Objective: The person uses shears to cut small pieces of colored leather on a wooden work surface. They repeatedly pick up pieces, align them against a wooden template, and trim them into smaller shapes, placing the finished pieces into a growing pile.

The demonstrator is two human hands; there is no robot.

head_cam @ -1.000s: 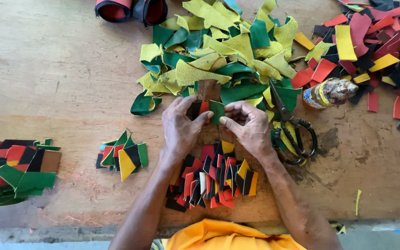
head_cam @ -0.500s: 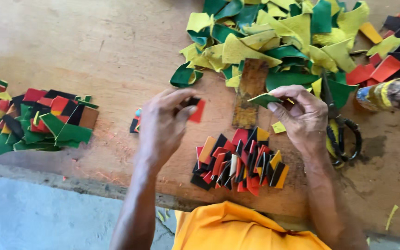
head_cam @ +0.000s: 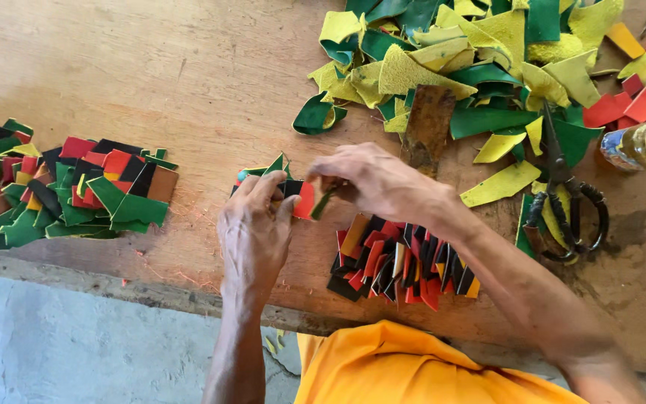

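While the left hand (head_cam: 254, 224) pinched a small red leather piece (head_cam: 305, 200) at frame centre, the right hand (head_cam: 371, 182) gripped a thin green leather strip (head_cam: 322, 203) above the wooden counter (head_cam: 151, 67).

Small red leather piece (head_cam: 306, 200), flat and roughly rectangular, was held tilted above the wooden bench, just left of a narrow dark green strip (head_cam: 322, 204) that slanted beside it. Beneath both lay a little stack of cut pieces (head_cam: 271, 170), green-tipped.
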